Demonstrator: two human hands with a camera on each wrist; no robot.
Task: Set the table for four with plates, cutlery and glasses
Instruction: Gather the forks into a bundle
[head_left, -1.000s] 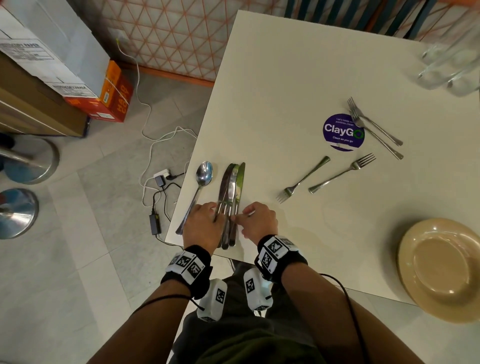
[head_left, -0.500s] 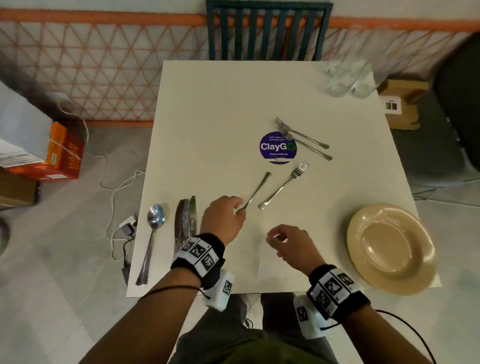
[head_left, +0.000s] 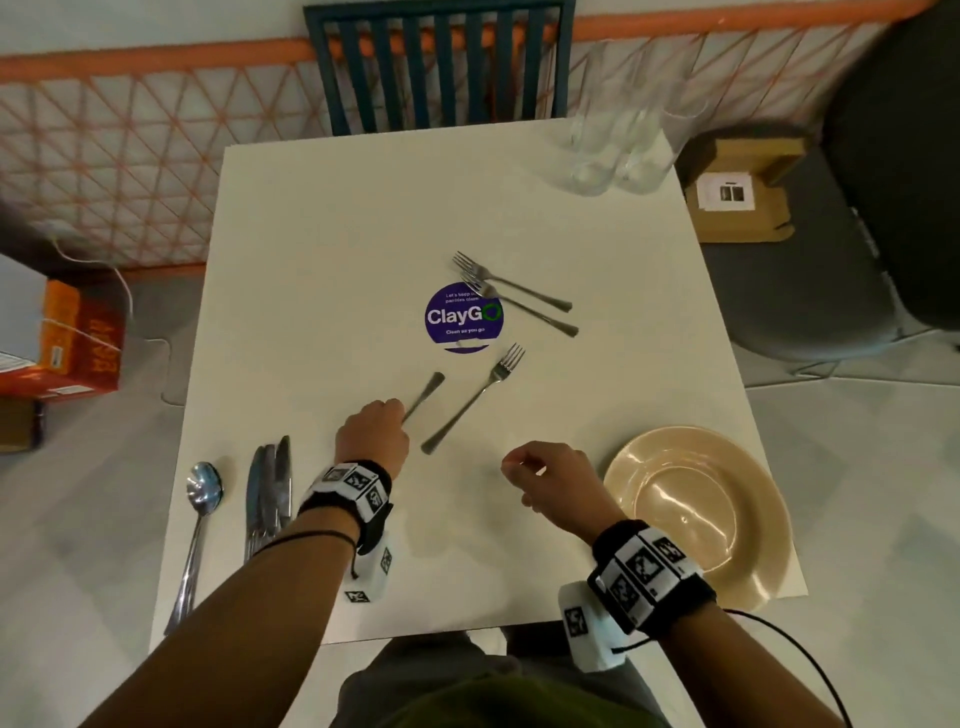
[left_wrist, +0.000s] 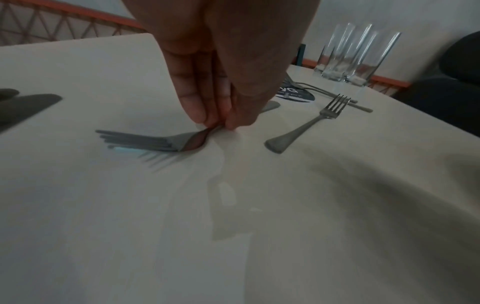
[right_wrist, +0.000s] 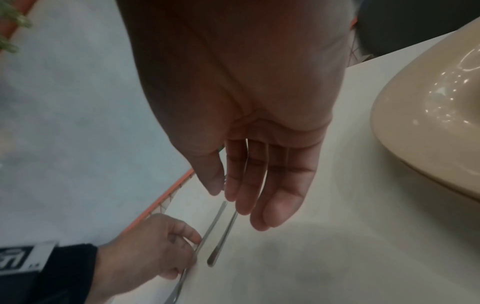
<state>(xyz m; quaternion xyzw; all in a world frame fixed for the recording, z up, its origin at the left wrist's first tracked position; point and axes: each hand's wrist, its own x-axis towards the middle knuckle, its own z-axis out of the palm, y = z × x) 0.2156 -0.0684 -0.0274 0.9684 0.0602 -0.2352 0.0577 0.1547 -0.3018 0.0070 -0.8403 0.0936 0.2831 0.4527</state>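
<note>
My left hand (head_left: 400, 411) pinches the neck of a steel fork (head_left: 430, 388) that lies mid-table; in the left wrist view the fingertips (left_wrist: 201, 115) close on the fork (left_wrist: 145, 140) just behind its tines. A second fork (head_left: 474, 399) lies beside it to the right. My right hand (head_left: 514, 467) hovers empty with relaxed fingers (right_wrist: 270, 197) left of the beige plate (head_left: 763, 525). Two more forks (head_left: 514, 293) lie past the purple sticker (head_left: 462, 317). A spoon (head_left: 201, 514) and several knives (head_left: 267, 493) lie at the near left. Clear glasses (head_left: 618, 145) stand at the far right corner.
The white table (head_left: 332, 249) has a dark slatted chair (head_left: 439, 67) at its far side and a grey chair (head_left: 810, 291) on the right. Cardboard boxes (head_left: 737, 197) and an orange box (head_left: 78, 343) sit on the floor beside it.
Both hands have left the knives at the near left. My left hand moved right and took hold of the fork; my right hand drew away toward the plate, empty.
</note>
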